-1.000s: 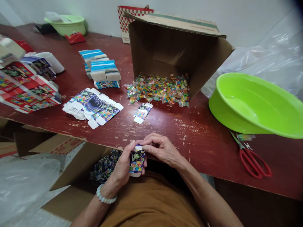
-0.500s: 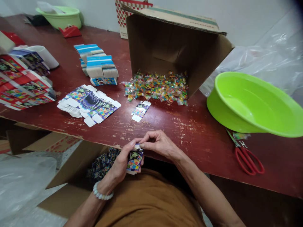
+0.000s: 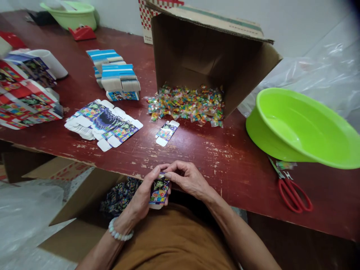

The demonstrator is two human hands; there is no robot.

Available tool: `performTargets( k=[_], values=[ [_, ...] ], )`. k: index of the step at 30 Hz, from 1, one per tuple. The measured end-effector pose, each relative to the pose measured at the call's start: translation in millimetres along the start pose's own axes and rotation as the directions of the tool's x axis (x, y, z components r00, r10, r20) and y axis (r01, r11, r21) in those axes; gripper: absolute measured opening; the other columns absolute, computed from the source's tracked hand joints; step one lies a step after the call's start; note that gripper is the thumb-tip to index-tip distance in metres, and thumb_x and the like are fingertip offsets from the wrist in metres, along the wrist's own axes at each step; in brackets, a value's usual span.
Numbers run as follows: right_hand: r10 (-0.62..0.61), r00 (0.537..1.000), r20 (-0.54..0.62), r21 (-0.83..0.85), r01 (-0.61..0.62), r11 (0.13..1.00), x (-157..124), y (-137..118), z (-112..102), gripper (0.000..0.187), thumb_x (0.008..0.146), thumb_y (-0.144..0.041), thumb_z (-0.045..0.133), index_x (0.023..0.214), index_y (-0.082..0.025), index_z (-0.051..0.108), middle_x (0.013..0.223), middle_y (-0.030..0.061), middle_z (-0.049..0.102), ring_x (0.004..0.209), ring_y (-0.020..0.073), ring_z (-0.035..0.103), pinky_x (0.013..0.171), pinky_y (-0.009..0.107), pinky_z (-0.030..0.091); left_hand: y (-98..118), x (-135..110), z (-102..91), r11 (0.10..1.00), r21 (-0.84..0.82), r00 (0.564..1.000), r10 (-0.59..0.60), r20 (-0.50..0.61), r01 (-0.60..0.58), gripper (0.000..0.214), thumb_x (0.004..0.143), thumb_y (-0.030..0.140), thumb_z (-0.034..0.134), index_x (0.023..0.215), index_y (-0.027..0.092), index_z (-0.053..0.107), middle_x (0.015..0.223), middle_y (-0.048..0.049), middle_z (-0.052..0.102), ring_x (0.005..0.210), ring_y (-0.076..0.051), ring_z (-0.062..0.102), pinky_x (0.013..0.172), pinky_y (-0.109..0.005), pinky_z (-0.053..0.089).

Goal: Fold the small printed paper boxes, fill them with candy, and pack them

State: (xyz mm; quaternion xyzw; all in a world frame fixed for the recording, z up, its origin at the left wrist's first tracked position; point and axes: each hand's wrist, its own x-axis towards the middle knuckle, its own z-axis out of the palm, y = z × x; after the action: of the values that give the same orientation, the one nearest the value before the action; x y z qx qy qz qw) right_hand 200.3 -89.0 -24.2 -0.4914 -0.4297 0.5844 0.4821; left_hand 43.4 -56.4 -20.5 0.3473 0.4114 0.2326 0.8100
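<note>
Fingers of our left hand (image 3: 140, 195) clasp the printed carton (image 3: 159, 191) close to us, apparently steadying it while our right hand (image 3: 192, 181) pinches its top; at twelve o'clock we have a flat carton (image 3: 167, 132), then colourful packets (image 3: 187, 103), probably for easy reach.

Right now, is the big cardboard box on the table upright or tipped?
Tipped onto its side: the cardboard box opens toward the camera, and packets spread from inside onto the table.

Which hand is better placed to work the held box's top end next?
Right, probably: the right hand is at the top end of the small box, while the left hand is wrapped around its body, holding it.
</note>
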Motion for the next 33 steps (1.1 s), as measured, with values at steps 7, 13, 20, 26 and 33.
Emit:
performTargets(
  k=[7,13,20,26,33],
  values=[
    [-0.041,0.977,0.21,-0.262,0.096,0.96,17,-31,-19,0.012,0.086,-0.028,0.064,0.084,-0.017,0.068,0.064,-0.0033,0.061,0.051,0.0076,0.053,0.052,0.02,0.043,15,3,-0.7,0.995,0.094,0.991,0.024,0.131,-0.036,0.052,0.073,0.034,0.081,0.119,0.019,0.063,0.102,-0.0071,0.072,0.092,-0.02,0.067,0.081,-0.027,0.054],
    [-0.44,0.869,-0.225,-0.786,0.105,0.61,65,-41,-91,0.02,0.092,-0.023,0.056,0.106,-0.021,0.07,0.11,0.0072,0.07,0.102,0.0217,0.062,0.092,0.037,0.047,17,3,-8.3,0.997,0.072,0.995,0.042,-0.091,-0.036,0.053,0.058,0.028,0.089,0.104,0.021,0.063,0.092,-0.0039,0.072,0.073,-0.017,0.065,0.067,-0.027,0.053],
    [-0.506,0.826,-0.248,-0.969,-0.223,0.11,104,-6,-147,0.027,0.09,-0.021,0.058,0.114,-0.012,0.069,0.123,0.0177,0.063,0.114,0.0319,0.053,0.096,0.043,0.043,-5,-14,-56.6,0.952,0.305,1.0,-0.025,0.009,0.021,0.045,0.051,0.037,0.09,0.079,0.019,0.059,0.062,0.0048,0.057,0.057,-0.01,0.049,0.054,-0.021,0.039],
    [-0.522,0.839,-0.154,-0.988,-0.148,0.053,74,2,-146,0.024,0.094,-0.015,0.048,0.096,-0.016,0.072,0.116,0.015,0.064,0.108,0.0289,0.053,0.091,0.042,0.044,10,-19,-98.0,0.794,0.586,0.916,-0.342,0.208,0.163,0.051,0.054,0.034,0.088,0.1,0.021,0.069,0.076,0.0032,0.064,0.068,-0.013,0.056,0.061,-0.023,0.042],
    [-0.734,0.586,-0.343,-0.906,0.0,0.424,29,-14,-115,0.019,0.093,-0.024,0.05,0.095,-0.017,0.067,0.086,0.0079,0.069,0.08,0.0209,0.062,0.078,0.035,0.049,17,-20,-73.9,0.933,0.345,0.956,-0.19,0.224,0.104,0.041,0.08,0.04,0.072,0.114,0.022,0.058,0.101,-0.0052,0.068,0.078,-0.016,0.064,0.07,-0.027,0.049]
  ],
)
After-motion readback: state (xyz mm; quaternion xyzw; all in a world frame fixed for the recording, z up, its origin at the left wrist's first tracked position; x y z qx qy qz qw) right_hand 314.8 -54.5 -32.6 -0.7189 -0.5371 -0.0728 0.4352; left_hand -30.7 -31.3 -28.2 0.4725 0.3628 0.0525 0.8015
